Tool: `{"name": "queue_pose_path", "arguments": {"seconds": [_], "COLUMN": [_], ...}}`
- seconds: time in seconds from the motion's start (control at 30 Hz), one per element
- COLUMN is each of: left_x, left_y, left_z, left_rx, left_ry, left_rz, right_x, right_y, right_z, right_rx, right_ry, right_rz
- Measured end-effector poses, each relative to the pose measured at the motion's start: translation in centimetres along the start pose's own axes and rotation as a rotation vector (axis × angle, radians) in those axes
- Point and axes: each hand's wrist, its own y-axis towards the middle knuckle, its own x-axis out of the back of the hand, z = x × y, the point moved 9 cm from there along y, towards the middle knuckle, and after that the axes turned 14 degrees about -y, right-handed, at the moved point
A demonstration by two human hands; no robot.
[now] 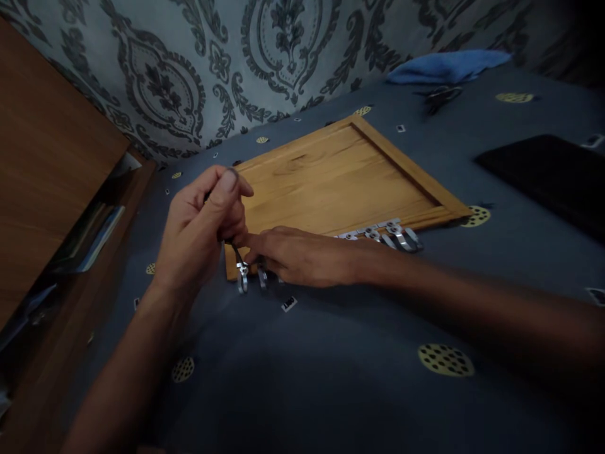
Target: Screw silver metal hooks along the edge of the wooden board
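Note:
A wooden framed panel lies on the dark patterned cloth, with a metal hook rail along its near edge. Several silvery hooks hang off that edge. My left hand is closed around a screwdriver, whose thin dark shaft points down at the leftmost hook. The handle is mostly hidden in my fist. Across the rail's left half lies my right hand, its fingers bent in close to the screwdriver's tip and gripping the rail there. It covers the rail's middle.
At the back right are a blue cloth and a small dark tangled item. A flat black object lies at the right. A wooden cabinet with an open shelf of books stands on the left. Behind is a patterned wall.

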Motion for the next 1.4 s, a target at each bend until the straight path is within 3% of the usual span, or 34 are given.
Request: {"name": "queue_pose_path", "arguments": {"seconds": [0.1, 0.23, 0.37, 0.5, 0.63, 0.83, 1.3, 1.4], "left_x": [0.0, -0.2, -0.3, 0.1, 0.4, 1.0, 0.9, 1.6], "left_y": [0.1, 0.3, 0.2, -0.5, -1.1, -0.7, -0.7, -0.8], "left_z": [0.0, 0.2, -0.4, -1.2, -2.9, -3.4, -3.6, -4.6], "left_rx": [-0.022, -0.011, 0.001, 0.139, 0.126, 0.114, 0.106, 0.055], "left_ry": [-0.038, -0.067, -0.043, 0.262, 0.446, 0.571, 0.618, 0.592], "left_rz": [-0.034, 0.020, 0.172, 0.375, 0.535, 0.500, 0.478, 0.409], "right_x": [0.1, 0.0, 0.2, 0.0, 0.0, -0.1, 0.0, 0.0], "right_y": [0.0, -0.2, -0.2, -0.1, -0.1, -0.3, -0.1, -0.2], "right_z": [0.1, -0.2, -0.1, -0.2, -0.1, 0.1, -0.1, -0.1], "right_rx": [-0.006, -0.032, -0.001, -0.010, -0.012, 0.028, -0.003, -0.032], "right_ry": [0.040, 0.037, 0.062, 0.041, 0.057, 0.103, 0.055, 0.083], "right_rz": [0.004, 0.003, -0.025, 0.006, 0.025, 0.021, 0.015, 0.026]}}
